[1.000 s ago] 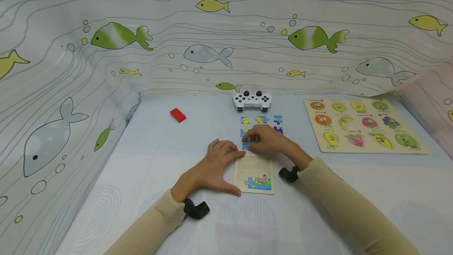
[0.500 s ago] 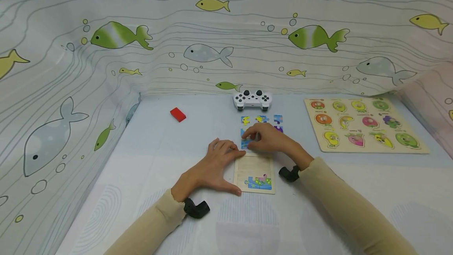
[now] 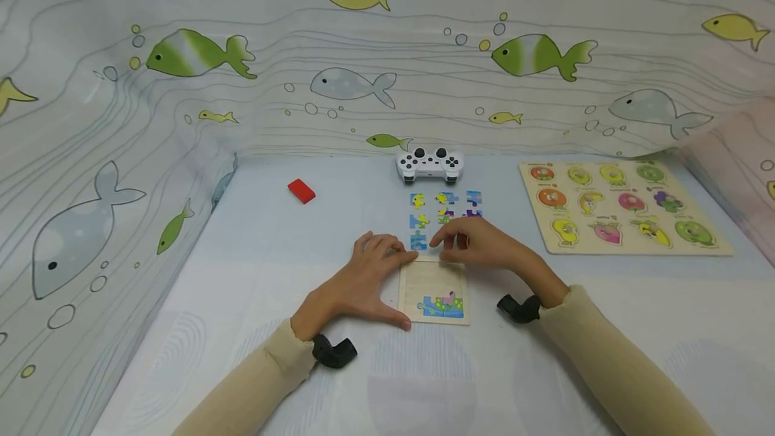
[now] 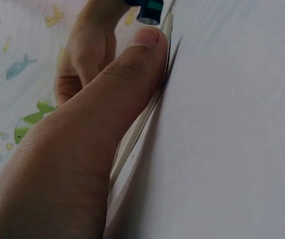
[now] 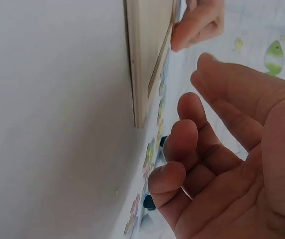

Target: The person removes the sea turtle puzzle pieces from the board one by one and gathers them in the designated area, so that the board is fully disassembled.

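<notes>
A small wooden puzzle tray [image 3: 426,278] lies before me with a few joined puzzle pieces [image 3: 445,306] in its lower right part. My left hand [image 3: 366,284] holds it at the left side, index finger at the far edge and thumb at the near corner. Close by the tray's far edge hovers my right hand [image 3: 478,241], fingers loosely bent; in the right wrist view nothing shows between the fingertips [image 5: 167,177]. Loose puzzle pieces stand in rows beyond, among them a blue piece [image 3: 418,242] just left of the right fingertips. The right hand hides some pieces.
A white game controller [image 3: 430,165] lies behind the loose pieces. A red block [image 3: 301,190] is at the back left. On the right rests a wooden fruit puzzle board [image 3: 578,212]. Fish-patterned cloth [image 3: 272,113] rises behind the table.
My right hand has drawn back to the right from the left column of loose pieces, uncovering the blue piece. The left hand stays at the tray. The head view has tilted slightly downward.
</notes>
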The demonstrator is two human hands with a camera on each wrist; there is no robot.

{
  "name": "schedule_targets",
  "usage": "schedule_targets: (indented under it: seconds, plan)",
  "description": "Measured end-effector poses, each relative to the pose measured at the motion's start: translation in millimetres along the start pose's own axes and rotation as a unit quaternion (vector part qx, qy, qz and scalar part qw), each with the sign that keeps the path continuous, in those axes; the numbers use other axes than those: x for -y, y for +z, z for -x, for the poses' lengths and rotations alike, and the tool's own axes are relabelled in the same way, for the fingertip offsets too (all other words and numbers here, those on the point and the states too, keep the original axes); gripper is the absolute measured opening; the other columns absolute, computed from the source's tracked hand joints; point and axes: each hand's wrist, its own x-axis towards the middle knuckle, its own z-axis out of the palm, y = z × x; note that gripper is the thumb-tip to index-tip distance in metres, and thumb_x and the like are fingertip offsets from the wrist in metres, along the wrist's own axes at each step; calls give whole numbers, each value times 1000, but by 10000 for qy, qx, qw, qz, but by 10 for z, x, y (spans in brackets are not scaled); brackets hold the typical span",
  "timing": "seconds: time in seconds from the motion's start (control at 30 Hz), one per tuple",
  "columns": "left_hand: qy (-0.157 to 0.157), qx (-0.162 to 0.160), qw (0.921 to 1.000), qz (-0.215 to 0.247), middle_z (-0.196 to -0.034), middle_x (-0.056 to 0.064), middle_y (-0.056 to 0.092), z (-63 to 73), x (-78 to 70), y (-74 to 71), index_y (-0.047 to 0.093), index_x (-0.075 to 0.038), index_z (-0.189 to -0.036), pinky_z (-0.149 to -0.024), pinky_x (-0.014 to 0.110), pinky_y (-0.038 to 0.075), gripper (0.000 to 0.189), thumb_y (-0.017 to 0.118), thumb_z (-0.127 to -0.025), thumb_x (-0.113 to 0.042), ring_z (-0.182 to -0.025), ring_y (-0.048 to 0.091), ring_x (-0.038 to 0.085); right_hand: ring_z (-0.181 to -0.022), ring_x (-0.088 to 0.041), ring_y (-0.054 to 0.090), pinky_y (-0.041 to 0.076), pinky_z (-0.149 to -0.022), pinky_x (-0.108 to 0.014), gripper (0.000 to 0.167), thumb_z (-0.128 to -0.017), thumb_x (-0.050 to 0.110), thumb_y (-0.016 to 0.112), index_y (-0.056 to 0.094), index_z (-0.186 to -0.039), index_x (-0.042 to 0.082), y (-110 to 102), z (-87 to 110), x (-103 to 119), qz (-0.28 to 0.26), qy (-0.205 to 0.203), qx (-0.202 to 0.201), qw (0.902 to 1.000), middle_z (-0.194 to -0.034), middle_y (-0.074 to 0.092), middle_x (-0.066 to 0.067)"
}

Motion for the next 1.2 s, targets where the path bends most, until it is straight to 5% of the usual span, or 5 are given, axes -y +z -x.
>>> schedule_targets:
  seconds: [0.57, 0.97, 1.2]
  plan:
    - [-264, -116, 9996, 36, -136, -1, 49, -6, 43, -31, 57, -24, -137, -117, 61, 18, 95, 73, -64, -82, -138, 36, 22, -79, -16, 53, 44, -68, -22, 25, -87, 19, 81, 75, -111, 18, 115, 281, 19, -51, -122, 554, 9984, -95, 64, 1]
    - [-306, -148, 9994, -43, -138, -1, 47, -3, 80, -8, 57, -27, -137, -117, 65, 16, 94, 71, -64, -84, -142, 32, 22, -99, -13, 51, 41, -88, -32, 31, -84, 23, 83, 77, -114, 26, 175, 327, 193, 596, -433, 879, 9934, -103, 64, 6]
    - [-385, -101, 9992, -41, -139, 0, 47, -3, 66, -2, 57, -25, -136, -117, 66, 15, 93, 71, -64, -84, -142, 31, 22, -94, -11, 43, 31, -83, -34, 35, -85, 17, 80, 77, -117, 30, 271, 320, 288, 993, -657, 958, 9883, -99, 60, 6]
